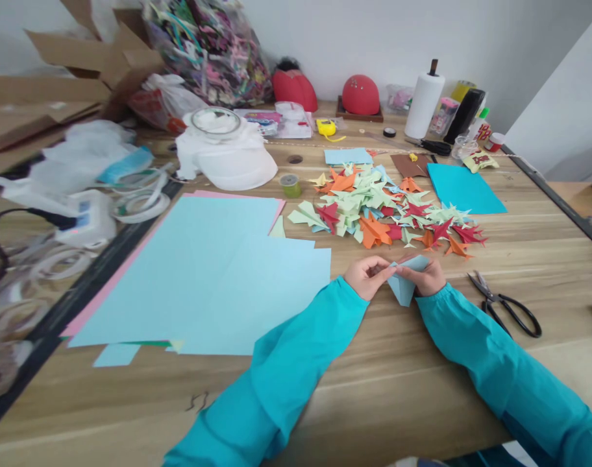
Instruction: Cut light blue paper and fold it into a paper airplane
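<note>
A small piece of folded light blue paper (402, 289) is held up just above the wooden table, between my two hands. My left hand (368, 275) pinches its left edge with thumb and fingers. On the other side, my right hand (426, 277) grips the paper, its thumb pressed toward the middle near my left fingertips. Just beyond my hands lies a heap of folded paper shapes (369, 198) in pale green, orange, red and blue. Black-handled scissors (503, 303) rest to the right of my right hand, blades pointing away.
Large light blue sheets (218, 272) over pink paper cover the table's left. A bright blue sheet (464, 188) lies behind right. Farther back stand a white thread cone (424, 104), a yellow tape measure (326, 127) and a red pincushion (361, 95). Cables and a white power strip (89, 217) crowd the left edge.
</note>
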